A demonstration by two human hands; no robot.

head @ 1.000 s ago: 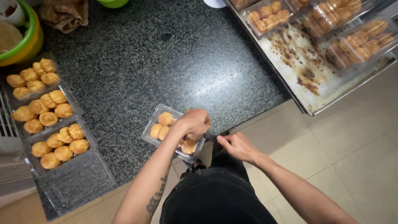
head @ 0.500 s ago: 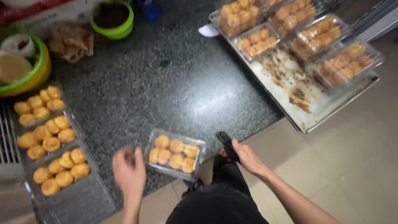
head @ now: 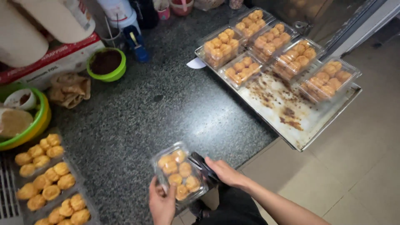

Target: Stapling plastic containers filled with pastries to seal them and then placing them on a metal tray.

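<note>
A clear plastic box of golden round pastries [head: 178, 173] is held at the front edge of the dark speckled counter [head: 158, 104]. My left hand [head: 161, 204] grips its near left corner from below. My right hand [head: 225, 173] rests against the box's right side, on a black stapler-like tool [head: 204, 166] pressed to the box edge. The lid looks closed over the pastries.
A metal tray [head: 291, 108] at the right holds several filled clear boxes [head: 266, 46]. More pastries in clear trays [head: 46, 183] lie at the left. Green bowls [head: 106, 64], a brown paper bag [head: 68, 89] and containers line the back. Beige floor tiles lie below.
The left hand has come from open air onto the box's corner. The box has been lifted and turned toward me, and the right hand with the black tool now touches its side.
</note>
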